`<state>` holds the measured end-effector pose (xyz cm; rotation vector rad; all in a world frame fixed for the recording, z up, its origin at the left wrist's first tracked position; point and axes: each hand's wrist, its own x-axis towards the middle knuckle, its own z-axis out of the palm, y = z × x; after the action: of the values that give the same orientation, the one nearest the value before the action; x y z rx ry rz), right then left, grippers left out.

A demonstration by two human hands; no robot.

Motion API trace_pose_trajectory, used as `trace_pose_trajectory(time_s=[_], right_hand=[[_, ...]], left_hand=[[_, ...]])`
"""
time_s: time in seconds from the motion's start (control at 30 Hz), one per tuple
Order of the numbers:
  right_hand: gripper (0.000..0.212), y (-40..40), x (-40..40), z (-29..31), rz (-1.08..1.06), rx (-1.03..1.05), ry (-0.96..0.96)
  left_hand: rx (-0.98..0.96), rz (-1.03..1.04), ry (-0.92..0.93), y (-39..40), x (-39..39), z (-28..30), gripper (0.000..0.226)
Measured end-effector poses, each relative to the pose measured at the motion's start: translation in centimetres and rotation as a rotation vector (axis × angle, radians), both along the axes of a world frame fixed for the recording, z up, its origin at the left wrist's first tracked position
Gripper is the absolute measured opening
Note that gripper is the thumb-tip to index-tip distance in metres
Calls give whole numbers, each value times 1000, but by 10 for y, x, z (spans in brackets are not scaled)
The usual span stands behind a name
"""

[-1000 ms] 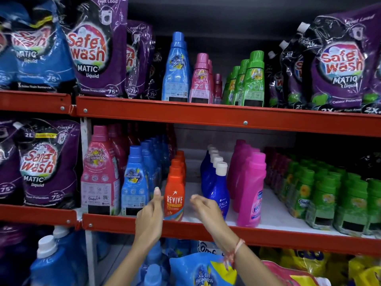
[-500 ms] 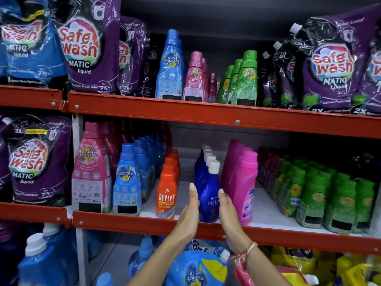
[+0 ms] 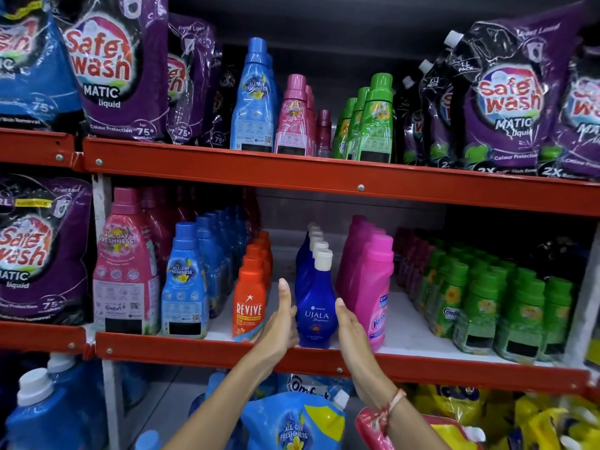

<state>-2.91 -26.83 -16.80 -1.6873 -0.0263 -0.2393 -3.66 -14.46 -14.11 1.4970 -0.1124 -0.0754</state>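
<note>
A dark blue Ujala bottle [image 3: 316,303] with a white cap stands at the front of its row on the middle red shelf [image 3: 201,349]. My left hand [image 3: 281,323] is flat and upright against the bottle's left side, thumb pointing up. My right hand [image 3: 350,326] is flat against its right side, fingers straight. An orange Revive bottle [image 3: 248,300] stands just left of my left hand. A pink bottle [image 3: 373,293] stands just right of my right hand.
Blue [image 3: 183,284] and pink [image 3: 121,264] Comfort bottles fill the shelf's left, green ones [image 3: 487,303] the right. Purple Safe Wash pouches [image 3: 110,66] and more bottles line the upper shelf [image 3: 324,177]. Pouches [image 3: 292,423] and jugs [image 3: 42,414] sit below.
Both hands moved right from the orange bottle and closed in, flat, on either side of the dark blue bottle. The view has come closer to the shelf.
</note>
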Motion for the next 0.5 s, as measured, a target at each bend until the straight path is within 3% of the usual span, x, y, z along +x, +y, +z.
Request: trace_pose_trajectory(time_s=[0.07,0.13,0.2,0.27,0.33,0.4,0.5], right_hand=[[53,0,-4,0,-12,-36,-23],[46,-1,-8,1,-172,-158,-126],[43,-8,-15,3,-397,-161,-267],[38,-21,-18,8,-525,-20,-367],[33,-39,-14,13,-597,79,-372],[28,-60,2,11,-603,98,-299],[49,-83,32,0,-461,91,-62]], left_hand=[[5,28,-2,-1,2,-4,87],[77,139,-71,-1,8,-16,90],[138,372,-252,-2,5,-26,68],[88,523,-406,-7,1,-32,51],[1,441,-403,-16,-4,-29,47],[-23,208,-305,-29,-7,-24,59],[120,-21,-150,-52,-6,-20,109]])
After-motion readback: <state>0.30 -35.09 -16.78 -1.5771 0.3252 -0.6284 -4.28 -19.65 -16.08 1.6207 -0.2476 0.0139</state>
